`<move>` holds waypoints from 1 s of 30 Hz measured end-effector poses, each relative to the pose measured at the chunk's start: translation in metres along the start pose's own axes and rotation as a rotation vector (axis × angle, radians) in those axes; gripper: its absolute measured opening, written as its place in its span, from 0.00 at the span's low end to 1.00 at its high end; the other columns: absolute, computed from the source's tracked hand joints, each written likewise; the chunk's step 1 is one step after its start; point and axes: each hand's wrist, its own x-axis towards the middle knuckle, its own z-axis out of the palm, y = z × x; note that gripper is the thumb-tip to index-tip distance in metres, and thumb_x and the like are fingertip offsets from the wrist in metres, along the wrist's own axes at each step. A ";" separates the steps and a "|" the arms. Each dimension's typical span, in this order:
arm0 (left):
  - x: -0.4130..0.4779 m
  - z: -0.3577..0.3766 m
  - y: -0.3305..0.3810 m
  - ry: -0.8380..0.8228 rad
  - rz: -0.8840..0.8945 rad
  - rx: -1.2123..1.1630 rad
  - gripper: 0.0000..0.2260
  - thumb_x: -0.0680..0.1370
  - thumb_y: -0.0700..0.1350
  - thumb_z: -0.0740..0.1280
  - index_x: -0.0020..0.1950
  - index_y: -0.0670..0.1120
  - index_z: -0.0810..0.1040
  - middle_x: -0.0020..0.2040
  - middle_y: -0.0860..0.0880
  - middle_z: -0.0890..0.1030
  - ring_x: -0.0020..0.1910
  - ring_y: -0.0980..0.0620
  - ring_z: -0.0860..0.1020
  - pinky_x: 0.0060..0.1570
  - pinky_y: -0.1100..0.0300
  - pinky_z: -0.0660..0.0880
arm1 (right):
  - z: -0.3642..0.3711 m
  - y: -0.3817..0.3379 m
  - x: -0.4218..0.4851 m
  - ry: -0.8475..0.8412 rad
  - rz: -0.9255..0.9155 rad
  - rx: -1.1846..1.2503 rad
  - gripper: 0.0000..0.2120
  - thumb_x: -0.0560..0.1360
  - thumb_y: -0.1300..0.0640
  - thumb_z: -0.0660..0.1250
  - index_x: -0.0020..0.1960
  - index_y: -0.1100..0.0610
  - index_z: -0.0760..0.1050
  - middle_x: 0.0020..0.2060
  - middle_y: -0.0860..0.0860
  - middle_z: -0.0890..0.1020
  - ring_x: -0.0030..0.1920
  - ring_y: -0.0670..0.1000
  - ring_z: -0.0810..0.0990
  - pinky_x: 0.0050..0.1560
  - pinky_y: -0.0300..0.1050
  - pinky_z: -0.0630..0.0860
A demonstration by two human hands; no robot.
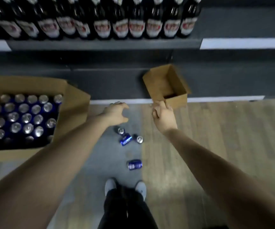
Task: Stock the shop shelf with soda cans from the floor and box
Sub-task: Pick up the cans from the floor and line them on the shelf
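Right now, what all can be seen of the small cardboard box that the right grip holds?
The small cardboard box is plain brown, open on top, no flaps showing. It tilts, opening toward the camera. Inside looks empty, shadowed at the bottom. It is at the front edge of the lowest shelf; whether it rests there is unclear. The right grip pinches its near corner.

Floor is carrying four loose blue cans and an open can-filled box; shelf is holding dark bottles.
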 end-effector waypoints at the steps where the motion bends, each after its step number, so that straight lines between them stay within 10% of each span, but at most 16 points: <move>1: 0.007 0.035 -0.015 -0.043 -0.015 0.001 0.23 0.72 0.48 0.70 0.66 0.50 0.72 0.67 0.48 0.72 0.65 0.47 0.72 0.59 0.58 0.69 | 0.034 0.021 -0.011 -0.016 0.073 0.054 0.16 0.75 0.62 0.61 0.63 0.62 0.71 0.59 0.61 0.75 0.59 0.63 0.71 0.61 0.49 0.66; 15: 0.112 0.483 -0.187 -0.416 -0.037 0.057 0.28 0.72 0.47 0.70 0.71 0.47 0.65 0.69 0.46 0.68 0.66 0.44 0.68 0.64 0.50 0.66 | 0.433 0.284 -0.097 -0.202 0.484 0.079 0.15 0.77 0.59 0.59 0.63 0.57 0.71 0.58 0.55 0.76 0.58 0.54 0.74 0.53 0.42 0.68; 30: 0.233 0.660 -0.191 -0.333 0.002 0.217 0.37 0.68 0.48 0.75 0.71 0.42 0.60 0.67 0.43 0.68 0.65 0.42 0.69 0.63 0.50 0.67 | 0.551 0.403 -0.053 0.038 0.384 0.133 0.15 0.76 0.60 0.55 0.62 0.59 0.68 0.56 0.56 0.77 0.51 0.56 0.77 0.45 0.47 0.73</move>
